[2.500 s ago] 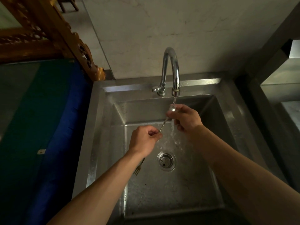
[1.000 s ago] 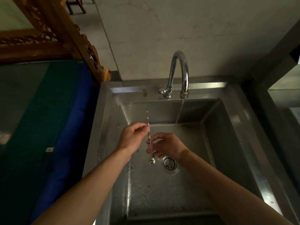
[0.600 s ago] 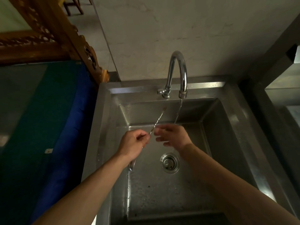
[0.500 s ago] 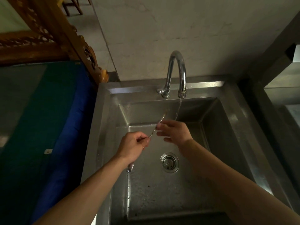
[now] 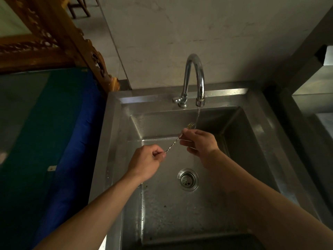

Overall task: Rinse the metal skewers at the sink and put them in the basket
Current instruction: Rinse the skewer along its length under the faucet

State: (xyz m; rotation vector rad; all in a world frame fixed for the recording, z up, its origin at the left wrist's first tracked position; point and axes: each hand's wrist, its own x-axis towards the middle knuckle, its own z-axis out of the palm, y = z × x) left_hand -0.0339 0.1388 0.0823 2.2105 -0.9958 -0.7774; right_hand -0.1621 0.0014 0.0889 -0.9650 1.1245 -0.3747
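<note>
On the left, the left hand has its fingers curled together and pinched on the lower part of the skewer, a thin twisted metal rod that runs up and to the right over the basin of the sink. The rod's lower end is hidden under this hand. In the middle, the bare length of the skewer between the two hands looks stiff and straight (it does not sag), and I judge it to be very light. Its twisted surface should give some grip, but it is wet metal and thin, so it may turn or slip between the fingertips if the hold is loose.

Further right, the right hand pinches the upper part of the rod with thumb and fingers closed on it, just below the small forked tip. This tip is beside the thin stream of water from the tap, touching it or almost; I cannot tell which. The prongs look sharp, so it is better to take hold on the twisted shaft, with one hand near each end as now. The drain lies below. No basket is in view.
</note>
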